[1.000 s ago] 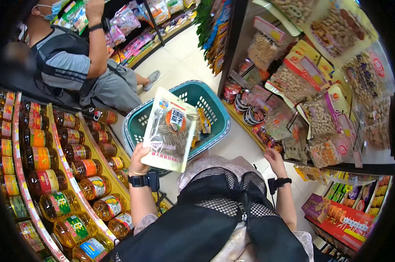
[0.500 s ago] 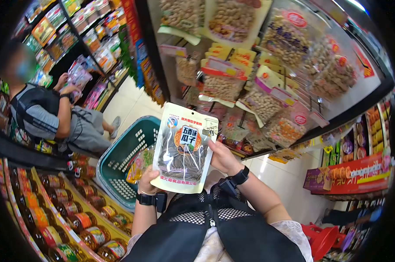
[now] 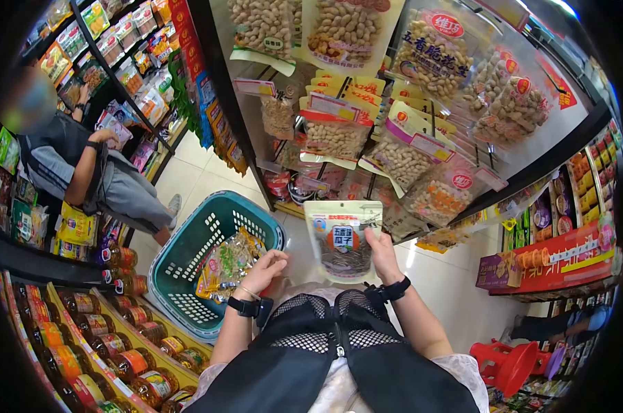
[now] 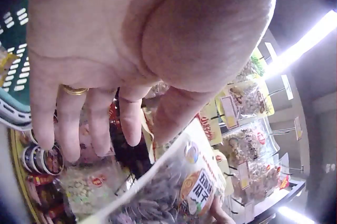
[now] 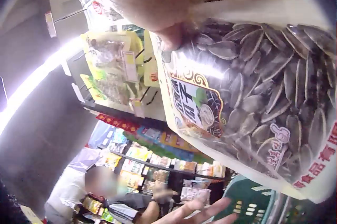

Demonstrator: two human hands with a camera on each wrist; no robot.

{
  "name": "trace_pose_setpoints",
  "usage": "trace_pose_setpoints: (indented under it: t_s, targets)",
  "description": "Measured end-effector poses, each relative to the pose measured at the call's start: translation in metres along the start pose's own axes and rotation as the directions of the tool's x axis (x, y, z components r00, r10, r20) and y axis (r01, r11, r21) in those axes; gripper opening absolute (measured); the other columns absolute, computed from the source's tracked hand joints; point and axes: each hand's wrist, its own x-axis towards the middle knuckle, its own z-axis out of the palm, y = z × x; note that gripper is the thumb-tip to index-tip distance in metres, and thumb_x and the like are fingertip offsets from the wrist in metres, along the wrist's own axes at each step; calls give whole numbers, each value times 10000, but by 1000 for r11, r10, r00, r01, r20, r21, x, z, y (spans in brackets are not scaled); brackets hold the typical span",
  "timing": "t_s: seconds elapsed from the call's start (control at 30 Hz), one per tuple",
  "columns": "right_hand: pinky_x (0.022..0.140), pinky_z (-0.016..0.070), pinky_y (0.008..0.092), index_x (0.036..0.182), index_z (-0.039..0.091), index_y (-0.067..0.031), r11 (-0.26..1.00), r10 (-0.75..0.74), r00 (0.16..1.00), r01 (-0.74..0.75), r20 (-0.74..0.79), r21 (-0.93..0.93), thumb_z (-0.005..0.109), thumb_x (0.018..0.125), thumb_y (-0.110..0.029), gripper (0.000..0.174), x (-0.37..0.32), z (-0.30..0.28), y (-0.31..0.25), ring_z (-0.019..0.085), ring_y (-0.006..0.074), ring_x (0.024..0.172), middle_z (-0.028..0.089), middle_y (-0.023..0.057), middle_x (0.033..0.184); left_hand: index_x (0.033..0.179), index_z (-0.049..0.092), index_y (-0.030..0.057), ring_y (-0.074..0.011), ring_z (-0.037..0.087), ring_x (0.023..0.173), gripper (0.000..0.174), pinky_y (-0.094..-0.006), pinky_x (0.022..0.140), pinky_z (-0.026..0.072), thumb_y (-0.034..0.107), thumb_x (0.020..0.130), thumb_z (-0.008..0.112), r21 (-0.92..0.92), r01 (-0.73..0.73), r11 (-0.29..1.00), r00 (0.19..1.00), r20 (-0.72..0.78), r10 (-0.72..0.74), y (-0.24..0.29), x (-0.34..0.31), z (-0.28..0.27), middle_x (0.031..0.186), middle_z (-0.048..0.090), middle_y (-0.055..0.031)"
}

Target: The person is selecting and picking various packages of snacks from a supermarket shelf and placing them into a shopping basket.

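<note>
At its right edge, my right hand (image 3: 385, 256) grips a clear-fronted bag of sunflower seeds (image 3: 342, 242), thumb on the front. The bag is upright in front of my waist, printed side facing me. Dark striped seeds fill the bag (image 5: 258, 82) in the right wrist view. My left hand (image 3: 262, 274) holds nothing; its fingers are loosely bent beside the green shopping basket (image 3: 187, 237), apart from the bag. The left wrist view shows the left palm (image 4: 100, 40) with a ring on one finger. In the basket lie several yellow and clear snack packs (image 3: 230, 265).
Ahead, bags of peanuts (image 3: 335, 138) hang on hooks. Rows of oil bottles (image 3: 129, 365) line the lower left. Another person (image 3: 84, 158) stands at the left shelves. A red display (image 3: 552, 255) is at the right, with a red stool (image 3: 507, 365) below it.
The bag passed from my left hand, through both hands, to my right hand alone. It moved from over the basket to its right. My head view has turned right.
</note>
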Motion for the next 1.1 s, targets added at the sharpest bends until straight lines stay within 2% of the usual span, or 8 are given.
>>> trace_pose_setpoints:
  t_s: [0.03, 0.13, 0.2, 0.3, 0.53, 0.63, 0.93, 1.1]
  targets:
    - [805, 424, 258, 1041, 605, 28, 1000, 11, 1000, -11, -29, -5, 490, 931, -242, 314, -2, -6, 6, 554, 99, 883, 626, 35, 996, 1036, 529, 52, -79, 498, 801, 201, -217, 705, 410, 179, 881, 547, 28, -59, 998, 998, -36, 60, -13, 2, -6, 931, 568, -17]
    - [802, 424, 261, 1042, 609, 24, 997, 68, 992, -70, -106, -18, 491, 929, -236, 307, -5, -25, 26, 555, 103, 884, 628, 37, 996, 1030, 527, 50, -106, 520, 830, 210, -247, 746, 427, 185, 871, 555, 240, -99, 966, 979, -152, 138, -35, 0, -19, 893, 570, -28]
    - [802, 424, 260, 1033, 611, 27, 996, 79, 989, -84, -125, -35, 488, 930, -229, 303, -6, -34, 34, 557, 104, 876, 631, 41, 989, 1021, 524, 39, -190, 556, 872, 243, -302, 795, 436, 208, 853, 572, 271, -2, 962, 978, -202, 59, -43, -7, -24, 913, 582, -78]
    - [804, 424, 261, 1032, 607, 30, 992, 109, 980, -118, -168, -46, 484, 930, -222, 299, -6, -35, 40, 559, 105, 866, 632, 44, 986, 1044, 523, 31, -351, 539, 973, 348, -386, 853, 421, 232, 782, 633, 622, 104, 776, 939, -319, 130, -95, -4, -46, 1023, 568, -207]
    - [806, 421, 259, 1063, 591, 32, 991, 87, 994, -93, -60, -98, 484, 930, -220, 305, 11, -21, 62, 545, 100, 875, 625, 39, 985, 1099, 492, -14, -349, 532, 1025, 521, -373, 895, 414, 222, 694, 719, 467, 178, 866, 917, -399, 26, -156, -14, -71, 1071, 553, -224]
    - [810, 418, 257, 1061, 592, 34, 981, 147, 989, -148, -21, -123, 479, 933, -204, 293, 18, -10, 63, 539, 99, 882, 622, 36, 987, 1183, 460, -15, -316, 533, 1061, 680, -345, 923, 408, 215, 628, 778, 532, 331, 780, 902, -421, -96, -161, -24, -79, 1098, 557, -216]
    - [834, 418, 274, 1099, 566, 30, 973, 125, 992, -123, -3, -196, 476, 936, -201, 297, 47, -17, 105, 557, 122, 905, 619, 56, 1025, 1116, 519, -3, -335, 540, 1040, 642, -370, 911, 414, 253, 596, 796, 581, 380, 720, 902, -405, -150, -155, -50, -92, 1108, 559, -222]
    - [813, 422, 277, 1097, 567, 29, 945, 239, 969, -247, -62, -215, 494, 923, -166, 271, 68, -33, 132, 566, 130, 891, 625, 58, 1017, 1116, 527, 1, -331, 558, 1017, 606, -366, 901, 422, 232, 615, 777, 569, 348, 745, 909, -399, -120, -157, -47, -93, 1084, 579, -205]
